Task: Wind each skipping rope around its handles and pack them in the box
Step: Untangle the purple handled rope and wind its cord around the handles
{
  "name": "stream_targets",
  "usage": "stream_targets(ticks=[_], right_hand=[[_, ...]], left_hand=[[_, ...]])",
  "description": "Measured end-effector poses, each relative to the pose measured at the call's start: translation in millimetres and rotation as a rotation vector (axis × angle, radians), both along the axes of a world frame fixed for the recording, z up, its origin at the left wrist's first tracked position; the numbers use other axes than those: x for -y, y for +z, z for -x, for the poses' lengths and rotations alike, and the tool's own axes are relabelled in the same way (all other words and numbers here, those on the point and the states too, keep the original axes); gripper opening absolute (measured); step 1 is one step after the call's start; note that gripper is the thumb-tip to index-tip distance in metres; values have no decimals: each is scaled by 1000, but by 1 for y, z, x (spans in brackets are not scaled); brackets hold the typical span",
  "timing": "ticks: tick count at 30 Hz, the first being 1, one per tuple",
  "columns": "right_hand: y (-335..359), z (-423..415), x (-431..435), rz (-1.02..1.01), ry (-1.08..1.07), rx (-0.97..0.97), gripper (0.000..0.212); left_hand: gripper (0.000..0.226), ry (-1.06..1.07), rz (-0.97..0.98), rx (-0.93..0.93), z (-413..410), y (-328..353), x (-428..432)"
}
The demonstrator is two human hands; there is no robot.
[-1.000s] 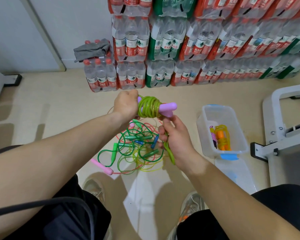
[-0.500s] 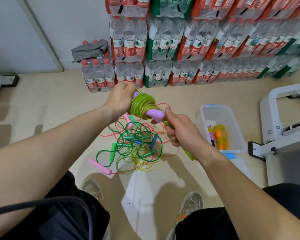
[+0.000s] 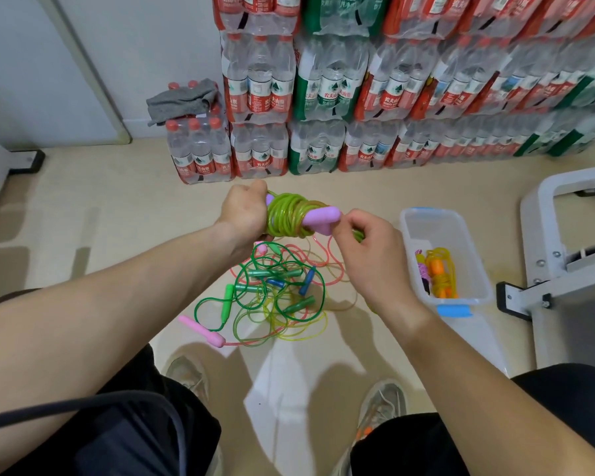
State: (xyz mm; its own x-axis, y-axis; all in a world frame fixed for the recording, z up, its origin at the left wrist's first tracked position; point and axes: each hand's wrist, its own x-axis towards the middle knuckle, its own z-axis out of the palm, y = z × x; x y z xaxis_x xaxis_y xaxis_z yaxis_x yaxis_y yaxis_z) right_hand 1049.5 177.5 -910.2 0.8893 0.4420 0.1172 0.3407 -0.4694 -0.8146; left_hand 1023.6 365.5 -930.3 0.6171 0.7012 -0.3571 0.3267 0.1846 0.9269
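My left hand grips one end of two purple handles with a lime-green skipping rope coiled thickly around them. My right hand sits just right of the handles' free ends and pinches the loose green tail of that rope. Below on the floor lies a tangled pile of ropes in green, yellow and pink, with green, blue and pink handles. A clear plastic box stands to the right, holding a wound orange-and-yellow rope.
Stacked packs of water bottles line the wall behind. A grey cloth lies on one pack. A white-grey metal frame stands at the right. The box's lid with a blue clip lies in front of the box. My shoes and knees are at the bottom.
My right hand has come up and round from below the handles to their right end, carrying the rope's tail with it. The left hand stays on the bundle.
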Motion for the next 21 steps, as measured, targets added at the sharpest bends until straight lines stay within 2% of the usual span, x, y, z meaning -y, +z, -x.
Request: stream_targets(ticks=[3,10,15,21], right_hand=[[-1,11,-6,159,-36,86,44],[-5,27,-23,409,-80,162,38],[-15,35,-31,600,-21,258,34],[-20,35,-30,724,83,196,29]], left_hand=[[29,102,-35,-58,-4,-8,-5],[34,269,-102,-171,-9,-10,2],[38,260,-232,-257,-12,-19,8],[38,213,-299,-369,-13,-30,14]])
